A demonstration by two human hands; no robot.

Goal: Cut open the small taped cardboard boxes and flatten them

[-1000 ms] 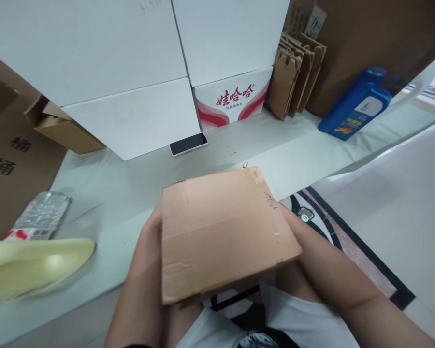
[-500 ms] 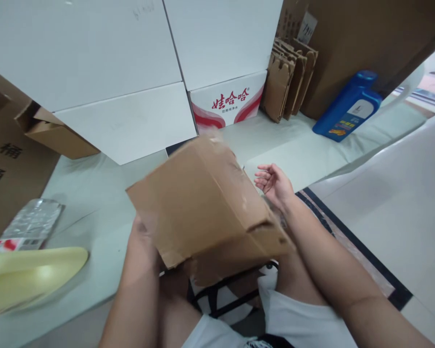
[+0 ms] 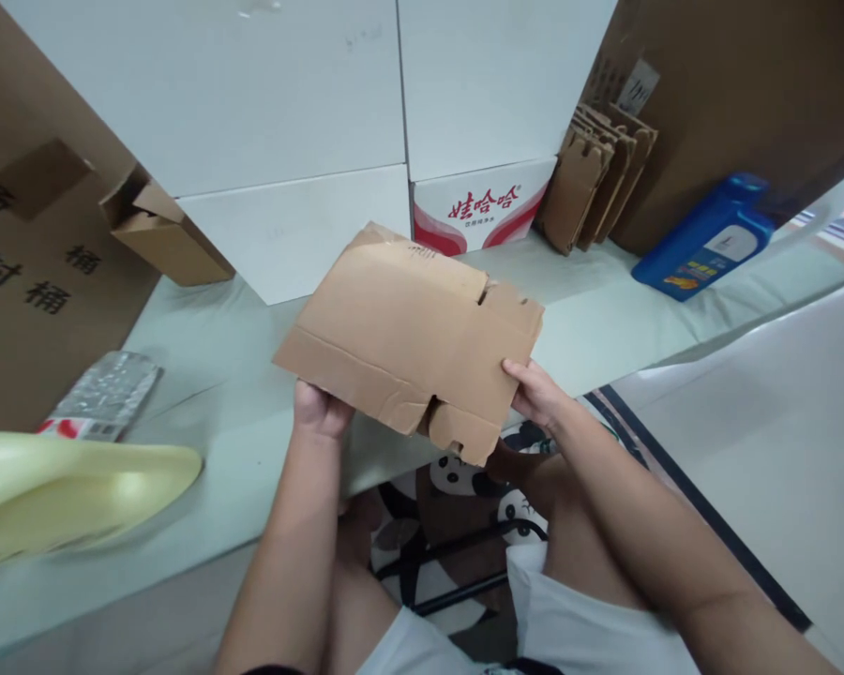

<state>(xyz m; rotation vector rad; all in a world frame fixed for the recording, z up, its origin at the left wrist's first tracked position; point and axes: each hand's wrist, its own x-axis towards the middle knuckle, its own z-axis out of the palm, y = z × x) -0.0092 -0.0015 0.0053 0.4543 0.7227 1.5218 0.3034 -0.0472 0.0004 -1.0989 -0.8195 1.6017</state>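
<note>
Nearest: white shorts [image 3: 591,600] on a seated person's lap, dark bars [image 3: 464,592] between the knees, and below them a floor covering with panda faces [image 3: 457,473]. Brown carton [image 3: 408,319] held up in front of the lap, over the near part of a pale green cloth [image 3: 225,375]; looks flattened, slotted flaps standing out at its right end, some handwriting near the far edge. Left hand [image 3: 322,408] holds it at the near left edge, fingers tucked beneath and hidden. Right hand [image 3: 536,392] pinches the right-end flap, thumb on top, other fingers under. Off to the left on the cloth, a pale yellow plastic piece [image 3: 84,492], running out of view; just beyond it, a clear plastic pack [image 3: 109,394] with a red-marked label. Farther right, a blue bottle [image 3: 710,239] with a white label patch. Beyond the carton, stacked white boxes [image 3: 295,225], one bearing red lettering; folded cardboard [image 3: 591,183] beside that one. Small brown box [image 3: 169,244] at the stack's left. Large brown boxes [image 3: 35,281] at either side.
</note>
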